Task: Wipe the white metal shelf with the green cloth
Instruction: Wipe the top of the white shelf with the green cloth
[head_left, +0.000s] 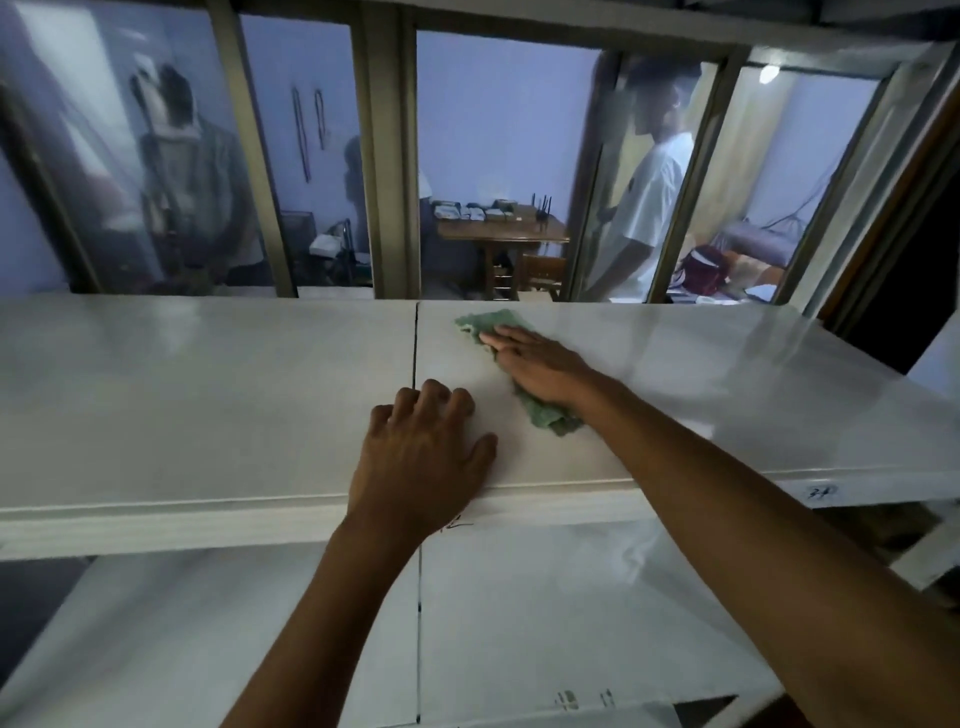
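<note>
The white metal shelf (208, 395) runs across the middle of the view, with a dark seam down its centre. A crumpled green cloth (488, 322) lies on the right panel, just right of the seam and near the back edge. My right hand (535, 366) presses flat on the cloth, fingers stretched toward the back; cloth shows beyond the fingertips and beside the wrist. My left hand (426, 457) rests on the shelf's front edge at the seam, fingers curled on the surface, holding nothing.
A lower white shelf (545, 597) sits below the front edge. Behind the shelf stands a glass partition with metal frames (387, 156). Through it a person in a white shirt (644, 208) stands by a wooden table (498, 234).
</note>
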